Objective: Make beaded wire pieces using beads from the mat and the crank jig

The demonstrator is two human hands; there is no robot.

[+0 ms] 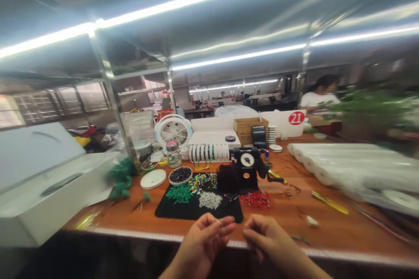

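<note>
Long LED strip lights [196,8] run overhead above a workshop, and a co-worker in a white shirt [319,101] sits far off to the right. Along the orange-brown bench [288,222] stand a small white fan [173,130], a cardboard box [250,128] and a black dial-faced winding device [247,161], with white rolls of plastic sheeting [343,165] stacked at the right.

Nearest the person lies a black mat [170,211] holding loose heaps of green pieces [178,194], silver beads [210,199] and mixed coloured beads [198,182], with red pieces [255,199] just beyond its right edge. A bowl of dark beads [180,175] sits behind it. The left hand [204,242] and right hand [271,237] hover close together at the bench's front edge, just before the mat, fingers curled inward with the tips meeting. Whether they pinch anything is too small to tell.
</note>
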